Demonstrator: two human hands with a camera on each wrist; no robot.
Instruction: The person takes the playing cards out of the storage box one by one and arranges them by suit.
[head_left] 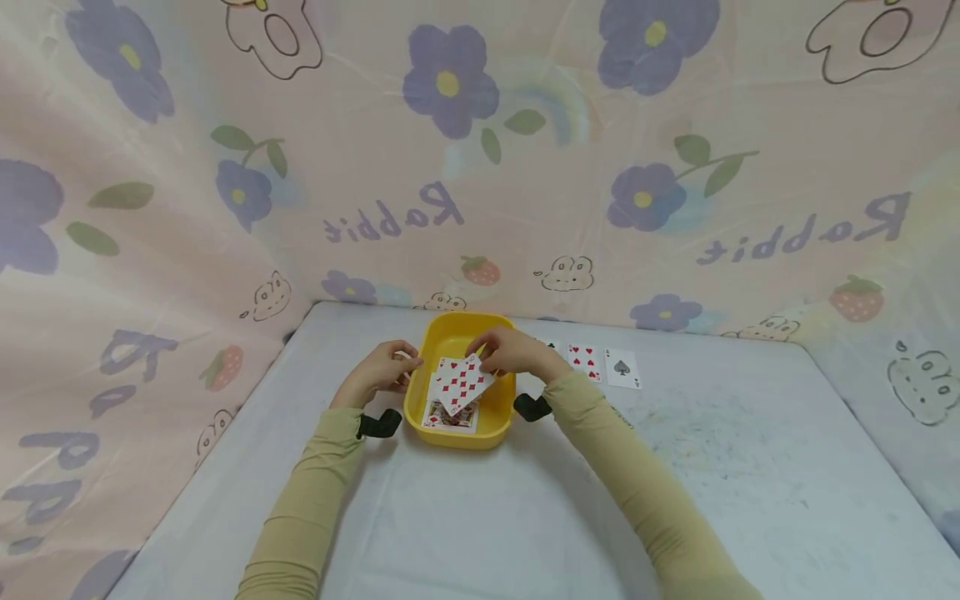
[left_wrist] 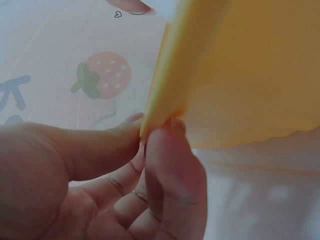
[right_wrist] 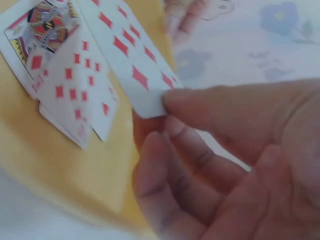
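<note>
My left hand [head_left: 382, 368] pinches the left rim of a yellow plastic tray [head_left: 457, 441] between thumb and finger; the left wrist view shows the grip on the tray's edge [left_wrist: 167, 95] closely. Over the tray, my right hand [head_left: 512, 350] holds a diamonds playing card [right_wrist: 131, 50] by one corner, thumb on its printed face. Beneath that card lie a face card [right_wrist: 50, 25] and another diamonds card [right_wrist: 75, 90], overlapping others face up on the tray's floor. The held card partly covers this pile in the head view.
On the table right of the tray, a hearts card [head_left: 585, 363] and an ace of spades [head_left: 623, 369] lie face up in a row. Another card beside them is partly behind my right hand. A patterned cloth [head_left: 525, 200] hangs behind the white-covered table [head_left: 465, 533].
</note>
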